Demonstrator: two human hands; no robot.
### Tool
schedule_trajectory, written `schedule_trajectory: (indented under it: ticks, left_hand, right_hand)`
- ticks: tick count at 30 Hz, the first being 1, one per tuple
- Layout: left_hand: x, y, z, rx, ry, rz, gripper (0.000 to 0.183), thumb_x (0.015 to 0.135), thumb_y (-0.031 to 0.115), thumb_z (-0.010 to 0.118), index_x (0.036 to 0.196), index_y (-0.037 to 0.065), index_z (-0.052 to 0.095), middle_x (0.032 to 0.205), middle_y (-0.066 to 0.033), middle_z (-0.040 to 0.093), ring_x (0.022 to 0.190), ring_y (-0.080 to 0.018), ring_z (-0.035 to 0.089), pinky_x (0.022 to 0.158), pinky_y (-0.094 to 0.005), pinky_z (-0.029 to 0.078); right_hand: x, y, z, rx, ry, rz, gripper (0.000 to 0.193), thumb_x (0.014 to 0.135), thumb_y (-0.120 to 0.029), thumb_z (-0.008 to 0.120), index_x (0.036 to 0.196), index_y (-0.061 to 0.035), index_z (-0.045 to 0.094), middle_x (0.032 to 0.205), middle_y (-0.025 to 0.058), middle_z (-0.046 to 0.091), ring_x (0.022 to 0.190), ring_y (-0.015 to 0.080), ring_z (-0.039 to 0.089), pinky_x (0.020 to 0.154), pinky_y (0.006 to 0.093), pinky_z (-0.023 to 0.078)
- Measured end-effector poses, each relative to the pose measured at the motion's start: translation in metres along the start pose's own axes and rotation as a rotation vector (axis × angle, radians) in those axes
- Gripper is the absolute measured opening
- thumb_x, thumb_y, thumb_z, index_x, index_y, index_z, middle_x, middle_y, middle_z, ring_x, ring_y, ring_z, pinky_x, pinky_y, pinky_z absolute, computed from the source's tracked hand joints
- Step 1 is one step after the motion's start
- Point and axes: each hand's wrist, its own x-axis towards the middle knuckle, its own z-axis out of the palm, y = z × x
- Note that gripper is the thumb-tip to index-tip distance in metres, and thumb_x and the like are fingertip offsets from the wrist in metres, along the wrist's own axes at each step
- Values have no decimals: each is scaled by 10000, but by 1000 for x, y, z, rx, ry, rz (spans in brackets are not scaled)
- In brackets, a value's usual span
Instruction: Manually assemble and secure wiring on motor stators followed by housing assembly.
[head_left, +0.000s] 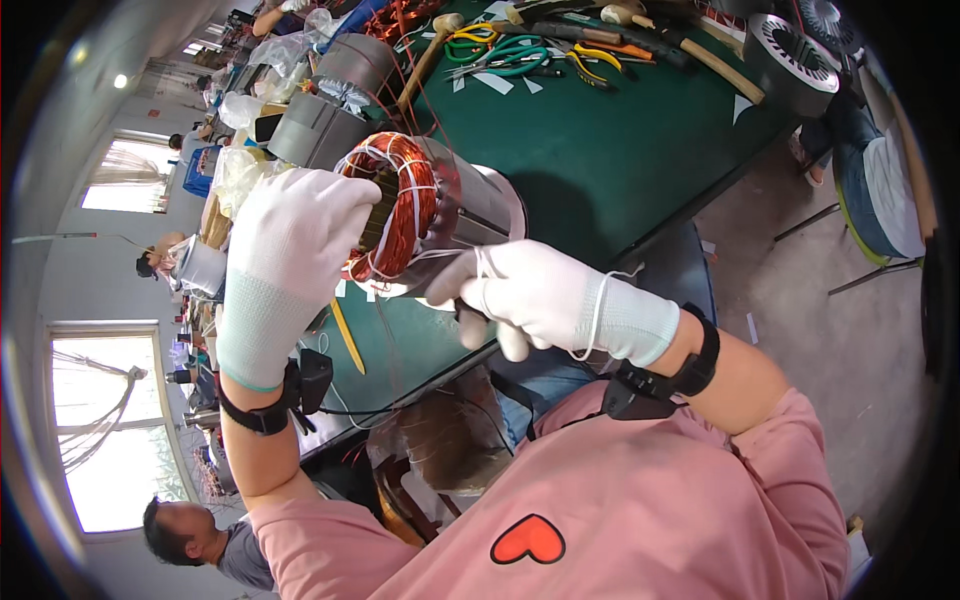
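Observation:
A motor stator [475,200] lies on its side on the green table, its open end toward my left hand. Its ring of red-brown copper winding [412,205] is bound with white cord at several places. My left hand [300,220], in a white glove, is closed against the near-left side of this ring. Its fingertips are hidden at the opening, so what they grip does not show. To the right, my gloved right hand [525,292] is closed on a white cord [435,254] that runs from the winding and loops round the fingers and wrist.
Pliers [600,65], scissors [515,57] and mallets [430,60] lie along the table's [620,160] far side. Another stator core [790,55] stands at the far right corner. Grey cylinders [320,130] sit beyond my left hand. A yellow stick [347,335] lies near the front edge.

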Motion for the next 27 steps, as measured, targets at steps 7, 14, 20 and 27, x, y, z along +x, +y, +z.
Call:
schedule_trajectory:
  ticks: [7, 14, 20, 27]
  left_hand:
    - [-11, 31, 5, -2, 286, 146, 244, 797, 41, 720, 1038, 79, 726, 1015, -72, 713, 1051, -299, 670, 919, -430, 493]
    - [-21, 37, 32, 156, 248, 243, 359, 692, 107, 752, 1048, 106, 702, 1266, -75, 617, 1194, -362, 571, 944, -506, 490]
    - [-15, 37, 43, 17, 271, 358, 345, 658, 86, 732, 1002, 84, 708, 1230, -100, 633, 1170, -372, 581, 918, -500, 494]
    - [-24, 3, 36, -81, 451, -6, 236, 831, -18, 660, 1048, 49, 724, 1198, -138, 683, 1163, -375, 620, 986, -457, 477]
  right_hand:
    - [-2, 19, 1, -191, 53, -46, 294, 1012, -191, 492, 1181, -8, 648, 784, 21, 659, 693, 82, 598, 633, 234, 486]
    - [-4, 18, 7, -596, 345, -316, 303, 967, -336, 638, 962, -35, 675, 748, 110, 687, 729, 244, 684, 681, 374, 536]
    - [6, 36, 11, -1053, 720, -700, 282, 973, -330, 620, 811, -103, 659, 633, 113, 651, 584, 319, 671, 514, 421, 525]
    - [4, 26, 11, -1034, 689, -673, 269, 975, -242, 640, 757, -88, 607, 604, 119, 594, 551, 333, 615, 489, 423, 458]
